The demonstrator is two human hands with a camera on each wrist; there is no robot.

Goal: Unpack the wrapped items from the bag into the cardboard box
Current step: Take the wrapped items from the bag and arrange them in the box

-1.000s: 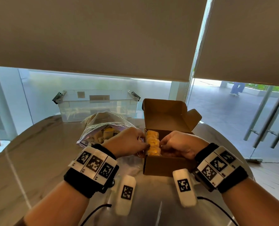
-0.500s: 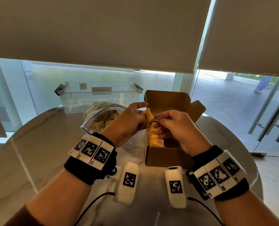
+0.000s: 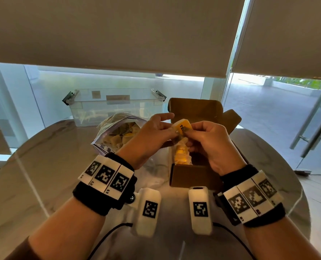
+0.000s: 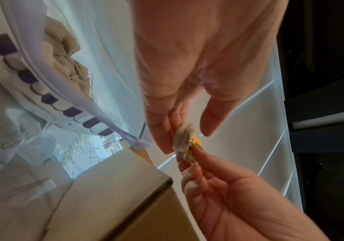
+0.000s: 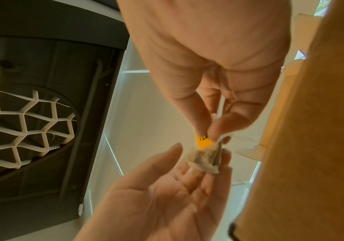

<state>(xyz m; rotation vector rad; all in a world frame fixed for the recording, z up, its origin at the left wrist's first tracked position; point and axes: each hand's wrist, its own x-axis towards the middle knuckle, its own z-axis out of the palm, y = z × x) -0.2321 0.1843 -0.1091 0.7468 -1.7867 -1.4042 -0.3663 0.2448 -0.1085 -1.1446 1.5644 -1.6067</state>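
A: Hands?

B: I see both raised over the open cardboard box (image 3: 193, 175), meeting on one wrapped item (image 3: 181, 128): a gauzy sachet with a yellow tag. Left hand (image 3: 152, 136) pinches the sachet in its fingertips, index finger sticking straight out. Right hand (image 3: 210, 141) nips the yellow tag between thumb and finger, other fingers curled.

A: Wrist views agree?

B: Yes. Left wrist shows the sachet (image 4: 184, 143) between both sets of fingertips; right wrist shows the tag (image 5: 203, 141) under the thumb.

A: Bag?

B: Open bag (image 3: 116, 132) lies left of the box on the round table (image 3: 43, 175), more sachets inside. Yellow-tagged items (image 3: 181, 154) already line the box's left side. Clear bin (image 3: 116, 104) behind
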